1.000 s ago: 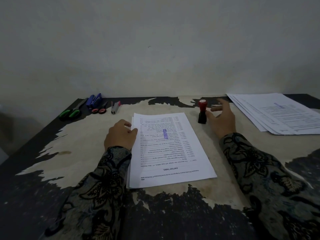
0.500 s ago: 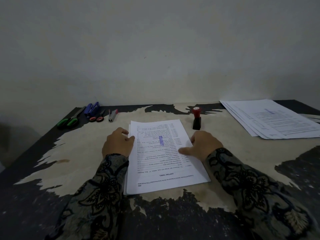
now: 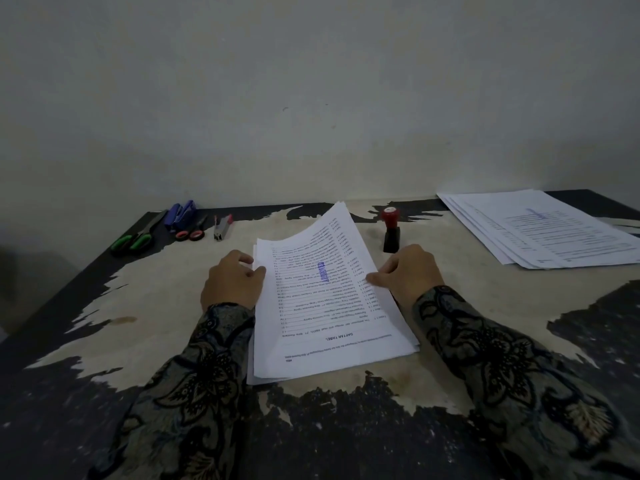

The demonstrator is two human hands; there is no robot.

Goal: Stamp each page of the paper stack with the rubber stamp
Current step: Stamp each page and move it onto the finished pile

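Observation:
A stack of printed pages (image 3: 325, 355) lies in front of me on the worn table (image 3: 145, 306). Its top sheet (image 3: 322, 251) bears a blue stamp mark and is lifted at its far right corner. My right hand (image 3: 408, 275) pinches that sheet at its right edge. On the stack's left edge rests my left hand (image 3: 232, 282), fingers loosely curled. The rubber stamp (image 3: 391, 230), red knob on a black base, stands upright just beyond my right hand, untouched.
A second pile of stamped pages (image 3: 543, 230) lies at the back right. Along the back left edge are green-handled scissors (image 3: 133, 240), a blue stapler (image 3: 181, 213), small red-handled scissors (image 3: 192, 233) and a small staple remover (image 3: 221, 228). A wall rises behind the table.
My right hand left the stamp standing, came back to the stack and took the top sheet's right edge. The sheet's far corner has lifted. My left hand stayed put.

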